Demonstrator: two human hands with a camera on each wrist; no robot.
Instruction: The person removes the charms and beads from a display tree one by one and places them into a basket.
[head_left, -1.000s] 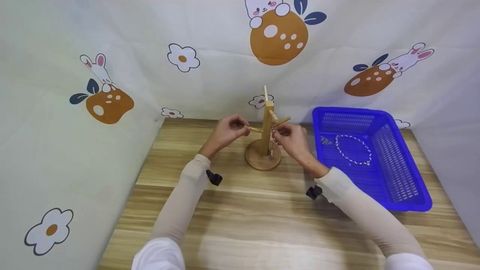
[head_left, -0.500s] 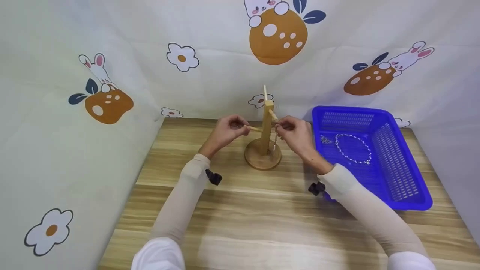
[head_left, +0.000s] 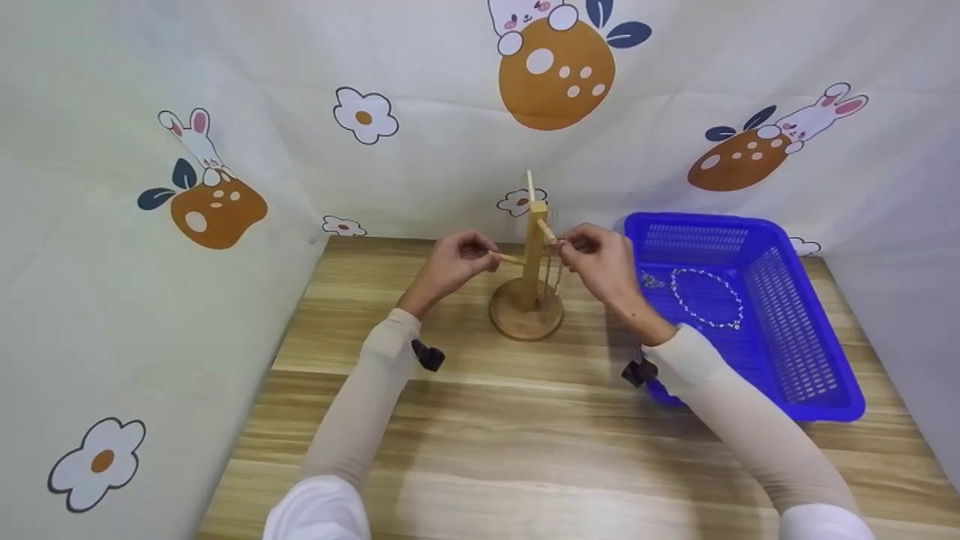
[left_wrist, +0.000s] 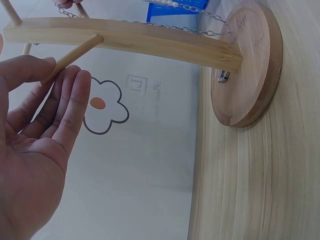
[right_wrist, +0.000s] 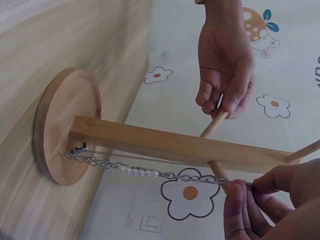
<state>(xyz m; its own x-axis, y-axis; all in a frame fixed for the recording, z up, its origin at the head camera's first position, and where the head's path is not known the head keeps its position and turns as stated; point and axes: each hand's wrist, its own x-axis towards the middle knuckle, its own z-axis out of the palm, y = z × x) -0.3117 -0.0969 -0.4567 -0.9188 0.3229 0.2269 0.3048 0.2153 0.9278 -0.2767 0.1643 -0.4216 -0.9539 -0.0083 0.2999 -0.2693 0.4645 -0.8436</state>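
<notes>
A wooden jewelry stand (head_left: 533, 259) with pegs rises from a round base (head_left: 514, 324). My left hand (head_left: 452, 266) pinches one of its pegs (left_wrist: 77, 55) between thumb and fingers. On the stand's other side, my right hand (head_left: 602, 264) pinches a silver chain necklace (right_wrist: 175, 176) beside another peg (right_wrist: 217, 170). Clear beads (right_wrist: 137, 171) sit along part of that chain. It runs from the right fingertips down beside the post to the base, where a small shiny metal piece (left_wrist: 223, 76) shows. The right fingers partly hide the peg's end, so whether the chain loops it cannot be told.
To the right stands a blue plastic basket (head_left: 846, 382), with a beaded necklace (head_left: 736, 325) and a small heap of silver chain (head_left: 652, 281) inside. Printed cloth (head_left: 435, 165) walls the wood-grain table (head_left: 517, 450) at the back and sides.
My right hand has moved up and to the right, away from the post, drawing the chain out with it. My left hand stays on its peg.
</notes>
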